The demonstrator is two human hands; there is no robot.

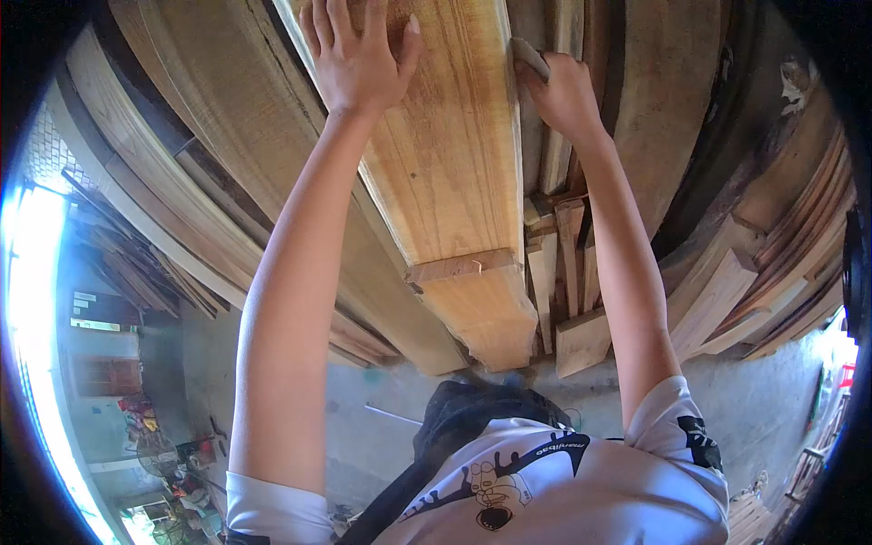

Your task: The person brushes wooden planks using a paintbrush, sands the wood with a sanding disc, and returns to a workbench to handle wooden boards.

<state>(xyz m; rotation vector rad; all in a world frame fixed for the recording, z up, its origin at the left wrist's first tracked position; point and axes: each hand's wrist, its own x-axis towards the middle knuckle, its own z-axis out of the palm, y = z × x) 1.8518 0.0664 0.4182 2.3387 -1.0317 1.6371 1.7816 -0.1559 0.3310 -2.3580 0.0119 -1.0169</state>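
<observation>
A long, pale brown plank (445, 173) runs away from me in the middle, lying over another board (486, 313) whose near end sticks out below it. My left hand (363, 64) lies on the plank's upper face near its left edge, fingers spread. Beside the plank's right edge, my right hand (563, 91) is closed around a flat, dark grey piece (530, 56); what kind of object it is I cannot tell. The piece's tip is close to the plank's edge.
Long boards (245, 118) lie on the left, and more planks (668, 100) on the right. Short wood offcuts (583, 341) sit right of the plank's near end. Grey floor (363, 400) shows below. A fan (159, 454) and assorted items stand at the lower left.
</observation>
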